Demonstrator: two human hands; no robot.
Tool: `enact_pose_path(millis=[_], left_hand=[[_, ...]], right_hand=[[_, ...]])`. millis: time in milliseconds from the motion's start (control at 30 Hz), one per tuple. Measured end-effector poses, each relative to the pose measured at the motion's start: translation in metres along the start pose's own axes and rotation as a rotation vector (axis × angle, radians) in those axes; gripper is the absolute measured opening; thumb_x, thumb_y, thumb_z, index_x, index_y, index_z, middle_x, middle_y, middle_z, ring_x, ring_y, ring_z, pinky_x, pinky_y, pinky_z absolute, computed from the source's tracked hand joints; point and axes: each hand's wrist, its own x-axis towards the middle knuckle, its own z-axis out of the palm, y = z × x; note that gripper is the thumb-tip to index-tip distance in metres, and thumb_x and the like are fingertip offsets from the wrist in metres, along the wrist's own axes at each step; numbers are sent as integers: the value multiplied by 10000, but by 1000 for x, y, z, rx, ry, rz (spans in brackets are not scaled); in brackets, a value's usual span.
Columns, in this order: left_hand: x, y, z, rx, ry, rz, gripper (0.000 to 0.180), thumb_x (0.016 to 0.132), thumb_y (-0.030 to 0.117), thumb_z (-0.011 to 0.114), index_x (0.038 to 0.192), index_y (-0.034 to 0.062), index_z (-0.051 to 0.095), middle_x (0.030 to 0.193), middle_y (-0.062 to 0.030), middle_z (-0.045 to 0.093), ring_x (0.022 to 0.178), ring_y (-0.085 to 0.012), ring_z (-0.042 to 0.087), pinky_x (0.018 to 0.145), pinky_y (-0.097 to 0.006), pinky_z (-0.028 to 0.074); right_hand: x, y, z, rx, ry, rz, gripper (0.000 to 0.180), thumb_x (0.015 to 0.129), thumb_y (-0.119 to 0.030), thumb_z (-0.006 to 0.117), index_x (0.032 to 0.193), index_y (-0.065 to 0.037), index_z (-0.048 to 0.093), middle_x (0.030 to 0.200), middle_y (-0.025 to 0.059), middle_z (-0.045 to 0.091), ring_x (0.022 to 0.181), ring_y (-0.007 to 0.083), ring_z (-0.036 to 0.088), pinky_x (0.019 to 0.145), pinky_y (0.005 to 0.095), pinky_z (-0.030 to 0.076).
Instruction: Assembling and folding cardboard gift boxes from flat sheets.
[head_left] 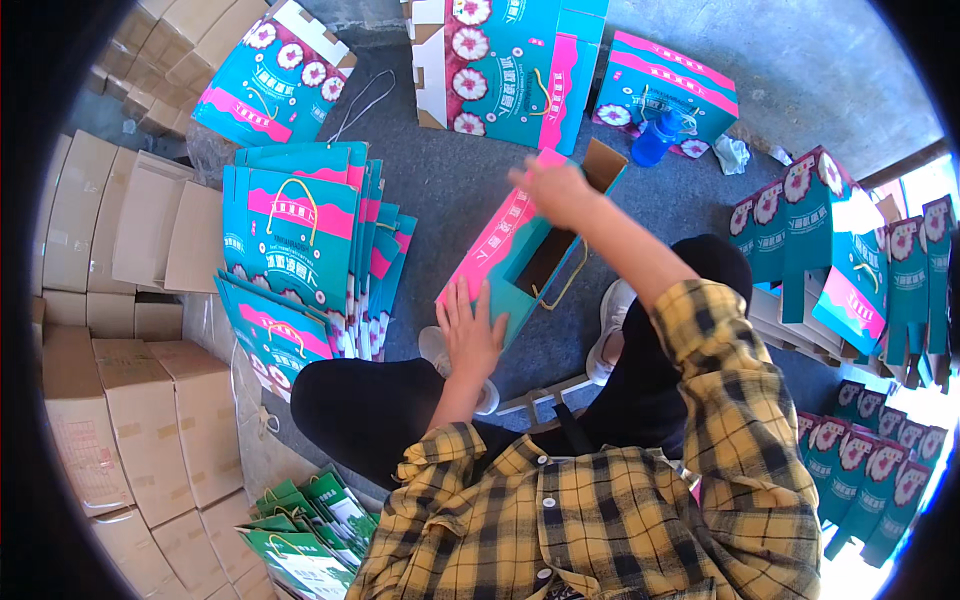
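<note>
In front of me a teal and pink cardboard gift box [498, 235] lies slantwise between my legs. Its pink top panel is folded over on the left, while the brown inside shows through a gap along the right. A yellow cord handle [572, 278] hangs at its right side. My left hand [468, 330] rests flat on the near end of the pink panel, fingers spread. At the far end, over that panel, is my right hand [553, 190]; motion smears its fingers. Beyond it a brown end flap [604, 165] stands up.
Flat folded teal boxes [295, 235] stand stacked at left, before brown cartons [150, 420]. More boxes lie ahead [505, 75] and at right [835, 250]. A blue bottle [653, 140] stands far right of centre. Green bags [310, 530] sit lower left.
</note>
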Motion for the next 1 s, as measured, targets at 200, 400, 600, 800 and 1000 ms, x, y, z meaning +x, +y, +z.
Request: enact_pose_path(millis=[200, 400, 600, 800, 1000], left_hand=[[3, 10, 1, -48, 73, -79, 797, 786, 361, 697, 1409, 25, 330, 1468, -250, 269, 1371, -414, 234, 1106, -541, 162], [-9, -5, 20, -395, 111, -634, 936, 746, 408, 758, 1375, -91, 277, 1415, -308, 313, 1327, -380, 330, 1088, -420, 270], [-8, -15, 33, -990, -121, -666, 587, 809, 342, 710, 1184, -65, 515, 1042, -205, 629, 991, -283, 609, 874, -381, 455], [-14, -30, 48, -928, -10, -498, 515, 855, 375, 679, 1137, -41, 568, 1016, -142, 646, 943, -220, 618, 816, -330, 477], [-5, -13, 25, -1019, -152, -679, 542, 855, 399, 651, 1164, -33, 541, 1017, -184, 632, 843, -253, 650, 714, -350, 520]], right_hand=[[-32, 124, -14, 358, 17, 397, 299, 912, -280, 465, 875, -24, 616, 791, 166, 664, 775, 334, 663, 654, 429, 529], [-32, 124, -5, 539, -506, 94, 348, 852, -320, 498, 881, -36, 697, 842, 168, 684, 823, 330, 652, 750, 406, 501], [-29, 101, -17, 456, -512, 249, 420, 846, -373, 456, 909, -38, 701, 963, 178, 673, 913, 357, 635, 821, 439, 491], [-14, 90, -24, 376, -577, 262, 479, 874, -395, 401, 949, -29, 701, 1034, 181, 667, 978, 352, 628, 857, 455, 489], [-10, 114, 5, 449, -521, 314, 456, 895, -349, 395, 887, -4, 694, 947, 194, 676, 929, 371, 634, 822, 458, 488]])
